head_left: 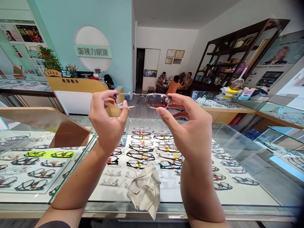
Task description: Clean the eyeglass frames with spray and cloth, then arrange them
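Note:
A pair of glasses point(142, 96) with a dark rim on top and clear lower edges is held up level above the display case. Red lettering shows on its right lens. My left hand point(108, 118) pinches the left end of the frame, thumb in front of the lens. The right end is between the thumb and fingers of my right hand point(187, 122). The temples point away from me. Below, a crumpled beige cloth point(146, 191) lies on the glass near the front edge, touched by neither hand.
Rows of glasses fill the glass display case point(247, 198) beneath my arms. A brown angled board point(68, 134), perhaps a mirror's back, stands at left. Beyond are a yellow-and-white counter point(78, 99), more cases and dark shelves point(223, 57). Several people sit at the back.

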Demonstrator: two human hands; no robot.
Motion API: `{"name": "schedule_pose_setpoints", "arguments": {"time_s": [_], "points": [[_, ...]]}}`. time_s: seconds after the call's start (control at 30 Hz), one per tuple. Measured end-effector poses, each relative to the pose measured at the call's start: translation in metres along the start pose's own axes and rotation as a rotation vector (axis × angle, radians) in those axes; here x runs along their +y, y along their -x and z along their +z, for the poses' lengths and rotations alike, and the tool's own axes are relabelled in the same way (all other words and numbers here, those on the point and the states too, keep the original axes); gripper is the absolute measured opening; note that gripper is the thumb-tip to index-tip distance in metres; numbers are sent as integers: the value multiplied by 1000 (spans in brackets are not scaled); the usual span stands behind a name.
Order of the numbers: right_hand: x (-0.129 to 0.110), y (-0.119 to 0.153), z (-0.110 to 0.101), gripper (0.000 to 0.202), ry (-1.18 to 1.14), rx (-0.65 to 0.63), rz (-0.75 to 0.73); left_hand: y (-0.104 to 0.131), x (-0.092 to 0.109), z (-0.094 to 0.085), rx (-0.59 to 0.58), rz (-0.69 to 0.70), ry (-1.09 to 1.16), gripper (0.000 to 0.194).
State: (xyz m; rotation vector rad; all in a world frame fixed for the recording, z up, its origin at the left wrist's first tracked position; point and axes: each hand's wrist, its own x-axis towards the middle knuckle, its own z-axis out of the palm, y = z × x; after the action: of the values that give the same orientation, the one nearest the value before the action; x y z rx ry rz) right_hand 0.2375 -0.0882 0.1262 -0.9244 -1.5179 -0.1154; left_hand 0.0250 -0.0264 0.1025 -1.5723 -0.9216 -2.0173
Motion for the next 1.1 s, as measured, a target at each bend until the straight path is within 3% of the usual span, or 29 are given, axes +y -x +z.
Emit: {"name": "schedule_pose_setpoints", "arguments": {"time_s": [0.27,1.1], "points": [[6,-3,-5,37,3,30,0,0,2,-3,-72,18,87,44],[0,0,-6,36,20,23,-20,-1,-5,-4,-54,-25,176,32]]}}
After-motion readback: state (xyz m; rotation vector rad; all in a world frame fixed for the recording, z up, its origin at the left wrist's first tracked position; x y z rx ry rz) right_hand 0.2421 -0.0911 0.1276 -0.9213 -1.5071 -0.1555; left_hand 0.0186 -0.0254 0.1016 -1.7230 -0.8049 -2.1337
